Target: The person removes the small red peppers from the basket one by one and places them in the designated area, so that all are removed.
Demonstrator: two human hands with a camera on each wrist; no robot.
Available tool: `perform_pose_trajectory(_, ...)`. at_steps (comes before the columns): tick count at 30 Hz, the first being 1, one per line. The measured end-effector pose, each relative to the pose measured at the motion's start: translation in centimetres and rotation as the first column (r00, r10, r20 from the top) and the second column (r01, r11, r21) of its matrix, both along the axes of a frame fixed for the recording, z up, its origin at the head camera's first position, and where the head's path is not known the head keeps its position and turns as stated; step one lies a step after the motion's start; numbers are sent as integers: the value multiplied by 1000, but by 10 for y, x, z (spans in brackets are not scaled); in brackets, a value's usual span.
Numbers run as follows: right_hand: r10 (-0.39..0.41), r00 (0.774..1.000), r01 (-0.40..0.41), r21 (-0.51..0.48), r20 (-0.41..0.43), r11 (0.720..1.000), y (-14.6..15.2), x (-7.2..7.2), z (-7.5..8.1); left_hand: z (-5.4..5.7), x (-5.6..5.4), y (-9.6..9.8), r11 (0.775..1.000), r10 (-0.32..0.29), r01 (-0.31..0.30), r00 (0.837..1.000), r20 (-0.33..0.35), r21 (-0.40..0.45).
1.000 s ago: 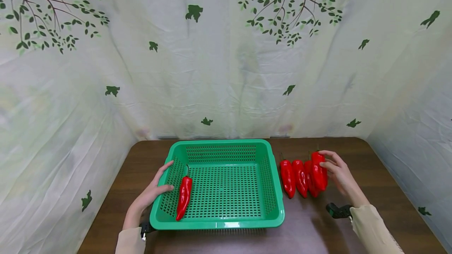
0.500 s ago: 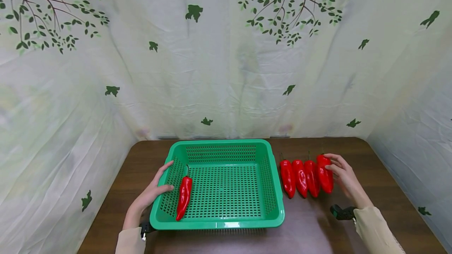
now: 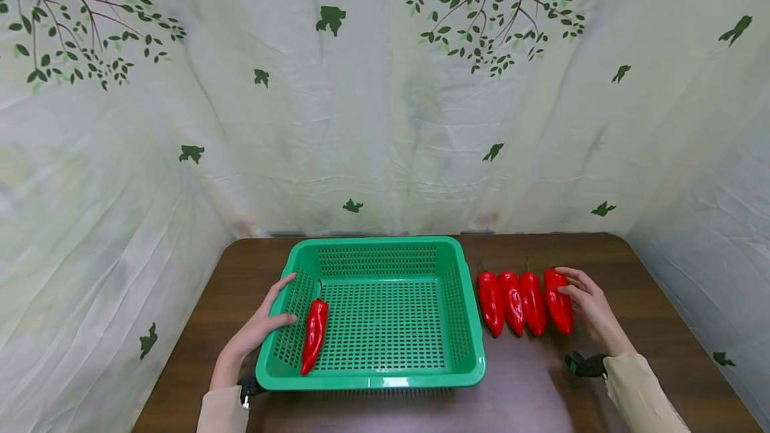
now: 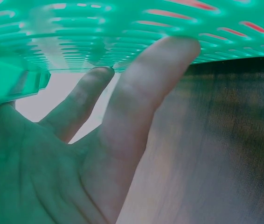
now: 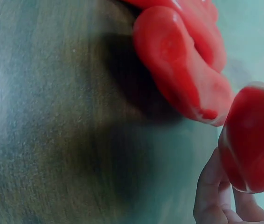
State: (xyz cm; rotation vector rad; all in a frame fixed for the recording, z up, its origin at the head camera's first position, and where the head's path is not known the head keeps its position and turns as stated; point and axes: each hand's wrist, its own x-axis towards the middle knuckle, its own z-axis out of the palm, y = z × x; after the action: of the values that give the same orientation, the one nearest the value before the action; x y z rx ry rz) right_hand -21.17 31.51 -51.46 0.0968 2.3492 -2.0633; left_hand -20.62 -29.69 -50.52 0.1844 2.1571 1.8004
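Observation:
At the right end of a row, a red pepper (image 3: 558, 303) is pinched between the thumb and fingers of my right hand (image 3: 592, 306). In the right wrist view that held pepper (image 5: 255, 140) stands apart from its neighbours (image 5: 176, 65); whether it touches the table cannot be told. My left hand (image 3: 255, 329) grips the left rim of a green plastic basket (image 3: 373, 383), thumb and a finger over the edge. Up close, the left wrist view shows fingers (image 4: 136, 93) against the basket's slotted wall (image 4: 76, 46). One long red pepper (image 3: 314, 336) lies inside, along the left side.
Three red peppers (image 3: 511, 303) lie side by side between the basket and my right hand, stems pointing away. The brown wooden table (image 3: 511, 386) ends at a leaf-patterned white curtain (image 3: 385, 119) behind and at both sides.
My right hand has drawn the pepper rightward and slightly nearer, from over the row to a spot beside it with a small gap. The left hand and basket have stayed put.

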Motion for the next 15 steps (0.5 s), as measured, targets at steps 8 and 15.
perform_pose_trajectory(8,-21,999,19,49,32,999,2,-2,-5,0,0,0,1000,5,-5,1000,0,-8)
perform_pose_trajectory(15,-38,998,31,141,49,990,3,-5,-9,1,0,1,1000,0,0,1000,-2,0)
